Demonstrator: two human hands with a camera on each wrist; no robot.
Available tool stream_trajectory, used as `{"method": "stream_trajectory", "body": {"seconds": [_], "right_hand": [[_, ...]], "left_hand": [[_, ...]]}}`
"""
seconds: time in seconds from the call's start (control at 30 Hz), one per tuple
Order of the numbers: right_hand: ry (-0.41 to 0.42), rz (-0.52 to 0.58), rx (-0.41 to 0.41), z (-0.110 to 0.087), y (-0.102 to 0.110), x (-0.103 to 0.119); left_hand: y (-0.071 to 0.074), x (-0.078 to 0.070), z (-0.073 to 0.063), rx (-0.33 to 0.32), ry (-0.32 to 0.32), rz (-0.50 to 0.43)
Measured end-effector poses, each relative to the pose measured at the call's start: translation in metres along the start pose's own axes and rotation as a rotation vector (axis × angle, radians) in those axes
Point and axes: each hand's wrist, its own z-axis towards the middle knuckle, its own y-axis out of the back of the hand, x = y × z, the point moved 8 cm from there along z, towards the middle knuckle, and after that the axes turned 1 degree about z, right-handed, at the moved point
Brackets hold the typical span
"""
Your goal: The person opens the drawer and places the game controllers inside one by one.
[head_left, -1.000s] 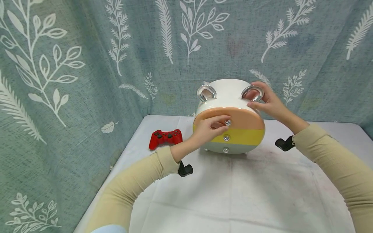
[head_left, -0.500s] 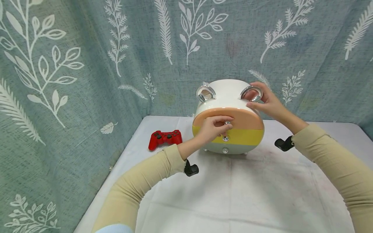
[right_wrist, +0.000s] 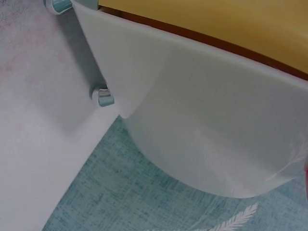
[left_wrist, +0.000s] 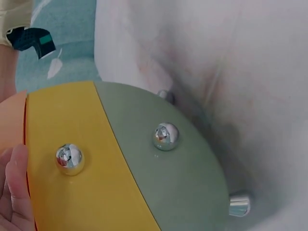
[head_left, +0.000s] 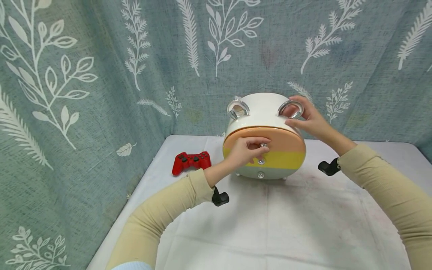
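A small oval chest of drawers has a white shell, silver ear-shaped rings on top, and orange, yellow and grey-green drawer fronts with silver knobs. My left hand pinches the top knob of the orange drawer, which stands slightly out along its upper edge. At the right ear ring, my right hand grips, thumb on the white shell. In the left wrist view, the yellow drawer and grey-green drawer show; only part of my left hand appears. The right wrist view shows the shell's side.
A red game controller lies left of the chest on the white-covered table. Close behind the table hangs a grey-green curtain with white leaf patterns, also running along the left side. The chest stands on short silver feet.
My left hand has shifted right and closed its fingers on the top knob. The orange drawer has come out slightly, with a thin gap at its top edge. My right hand stays put.
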Motion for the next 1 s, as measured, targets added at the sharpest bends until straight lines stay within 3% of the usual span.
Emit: {"method": "stream_trajectory", "body": {"seconds": [0.27,0.6,1.0], "right_hand": [[-0.009,-0.015,0.005,-0.001,0.0,0.0],[-0.007,-0.013,0.014,-0.001,0.0,0.0],[-0.01,-0.035,0.017,-0.001,0.0,-0.002]], "left_hand": [[-0.005,-0.002,-0.011,0.018,-0.016,-0.027],[-0.013,-0.009,-0.036,0.025,-0.06,-0.064],[-0.021,-0.011,-0.065,0.053,-0.009,-0.098]]}}
